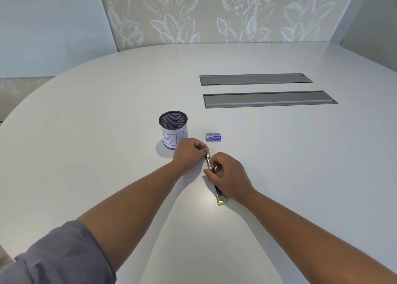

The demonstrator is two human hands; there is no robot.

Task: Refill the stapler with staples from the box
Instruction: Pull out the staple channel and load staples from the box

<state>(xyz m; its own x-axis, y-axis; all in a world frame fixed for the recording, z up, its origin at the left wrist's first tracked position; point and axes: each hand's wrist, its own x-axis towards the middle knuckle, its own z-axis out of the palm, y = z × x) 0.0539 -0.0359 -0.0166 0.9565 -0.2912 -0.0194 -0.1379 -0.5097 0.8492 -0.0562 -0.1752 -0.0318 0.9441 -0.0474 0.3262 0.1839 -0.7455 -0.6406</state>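
Both hands were on the stapler, which lay opened out flat on the table. Left hand was closed, pinching the far metal end, probably to pin it down. Right hand was curled over the middle, fingertips working at the hinge or magazine area; what they gripped was hidden, likely the pusher or a staple strip. Near end with the yellow tip stuck out below the right wrist. The box sat just beyond the hands, shut as far as I could tell, within easy reach for the next grab. Mesh cup marked "BIN" stood just behind the left hand, to the left of the box. 2 grey cable hatches were further back, not involved.
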